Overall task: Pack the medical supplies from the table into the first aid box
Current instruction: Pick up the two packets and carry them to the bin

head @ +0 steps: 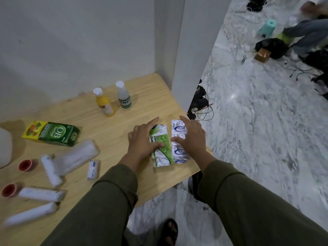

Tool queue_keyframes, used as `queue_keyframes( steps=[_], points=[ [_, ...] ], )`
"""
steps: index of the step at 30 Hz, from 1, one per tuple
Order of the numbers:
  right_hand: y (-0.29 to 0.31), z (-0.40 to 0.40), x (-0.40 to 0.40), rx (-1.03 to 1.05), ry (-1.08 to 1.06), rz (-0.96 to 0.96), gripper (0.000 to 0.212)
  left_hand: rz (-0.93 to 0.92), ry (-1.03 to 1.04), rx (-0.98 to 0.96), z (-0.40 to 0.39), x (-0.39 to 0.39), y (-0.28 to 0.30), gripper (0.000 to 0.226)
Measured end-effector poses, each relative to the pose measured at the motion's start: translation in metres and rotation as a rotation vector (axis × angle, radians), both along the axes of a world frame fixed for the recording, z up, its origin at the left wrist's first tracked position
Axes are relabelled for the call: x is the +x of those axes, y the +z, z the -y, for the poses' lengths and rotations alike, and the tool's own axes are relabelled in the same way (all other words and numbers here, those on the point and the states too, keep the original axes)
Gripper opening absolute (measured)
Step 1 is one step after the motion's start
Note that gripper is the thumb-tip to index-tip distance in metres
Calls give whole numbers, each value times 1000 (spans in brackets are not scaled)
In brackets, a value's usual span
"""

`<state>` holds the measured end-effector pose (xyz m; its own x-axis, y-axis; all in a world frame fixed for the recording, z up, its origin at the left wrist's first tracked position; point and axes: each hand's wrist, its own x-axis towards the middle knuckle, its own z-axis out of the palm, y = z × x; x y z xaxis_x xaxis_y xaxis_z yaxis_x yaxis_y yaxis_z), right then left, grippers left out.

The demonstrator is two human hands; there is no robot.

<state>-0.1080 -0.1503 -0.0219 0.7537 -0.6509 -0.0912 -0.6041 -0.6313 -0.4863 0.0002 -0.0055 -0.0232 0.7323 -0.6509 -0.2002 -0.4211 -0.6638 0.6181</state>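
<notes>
Hands flat, left hand (142,141) on green blister strip (160,144), right hand (192,139) on silver blister strip (178,151)

green blister strip (160,144) | flat, touching silver-blue blister strip (178,139) | table's right edge

Left hand (142,142) covers the left edge of the green blister strip (160,144); print on it too small to read. Right hand (192,139) hides the right side of the silver blister strip (177,139); can't tell if either hand has any real grip. White object (5,148) at far left cut by the frame edge, unidentifiable. Nearest white roll (30,213) smeared by blur, wrapper detail gone. Small white tube (93,170): label unreadable. Bench (110,125) front edge hidden under both sleeves. Seated person (308,31) top right is blurred and cropped.
</notes>
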Motion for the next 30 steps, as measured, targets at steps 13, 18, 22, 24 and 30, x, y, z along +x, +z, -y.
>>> queue_keyframes(
  steps=[13, 18, 22, 24, 30],
  points=[
    [12, 10, -4, 235, -250, 139, 36, -194, 84, -268, 2, 3, 11, 44],
    [31, 9, -22, 190, -398, 157, 30, -287, 51, -348, 16, -1, 29, 34],
    [58, 7, -49, 162, -532, 210, 24, -312, -66, -373, 36, -10, 49, 32],
    [71, 7, -66, 141, -625, 261, 19, -318, -139, -379, 48, -18, 61, 30],
    [99, 7, -127, 135, -892, 480, 12, -345, -351, -359, 92, -57, 86, 15]
  ],
)
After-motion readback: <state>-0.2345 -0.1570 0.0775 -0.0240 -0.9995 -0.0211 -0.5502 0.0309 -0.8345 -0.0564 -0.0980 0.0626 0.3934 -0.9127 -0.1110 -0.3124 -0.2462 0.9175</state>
